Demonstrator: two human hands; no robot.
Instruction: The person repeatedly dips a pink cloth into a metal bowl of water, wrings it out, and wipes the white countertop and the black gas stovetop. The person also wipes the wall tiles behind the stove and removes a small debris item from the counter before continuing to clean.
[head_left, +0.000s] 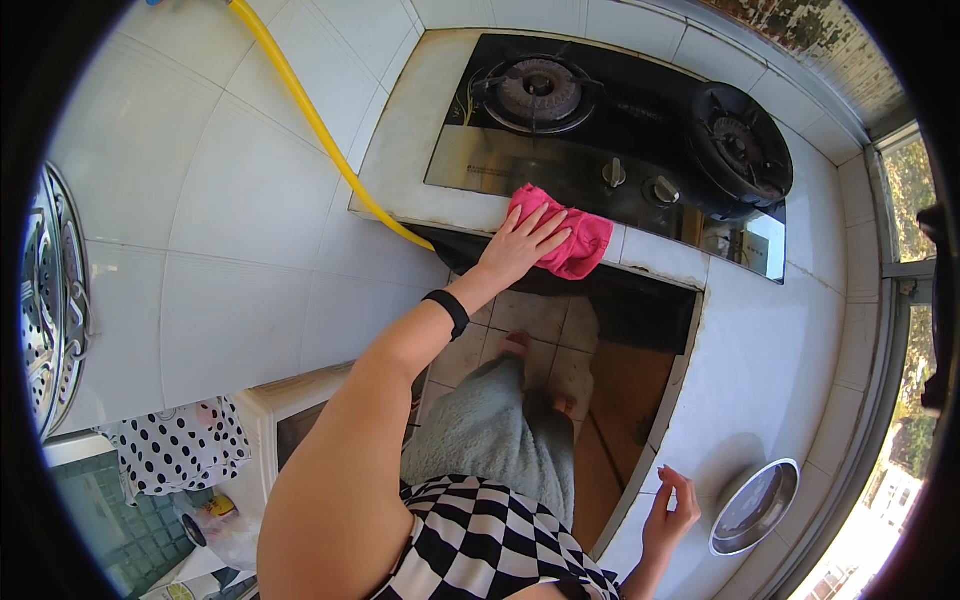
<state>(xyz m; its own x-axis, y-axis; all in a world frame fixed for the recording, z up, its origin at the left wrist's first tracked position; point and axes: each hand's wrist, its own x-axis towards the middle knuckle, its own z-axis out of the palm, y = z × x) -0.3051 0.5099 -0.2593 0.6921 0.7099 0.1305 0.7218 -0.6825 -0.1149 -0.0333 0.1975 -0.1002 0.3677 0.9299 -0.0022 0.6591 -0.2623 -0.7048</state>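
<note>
My left hand (523, 244) lies spread over a folded pink cloth (574, 238), pressing it against the tiled front edge of the counter (664, 257). The cloth's upper corner overlaps the lower rim of a black glass-topped gas stove (637, 112). Two control knobs, a left knob (613, 173) and a right knob (663, 190), stand just beyond the cloth. Over the white counter on the right, my right hand (673, 504) hovers with loosely bent fingers and nothing in it. Beside it a round metal bowl (754, 508) rests tilted near the window side.
The left burner (540, 88) is bare; a black ring (739, 146) surrounds the right one. A yellow gas hose (315, 124) runs down the tiled wall (232, 180) and under the counter. Perforated metal steamer trays (56, 300) hang at far left, above a polka-dot cloth (180, 446).
</note>
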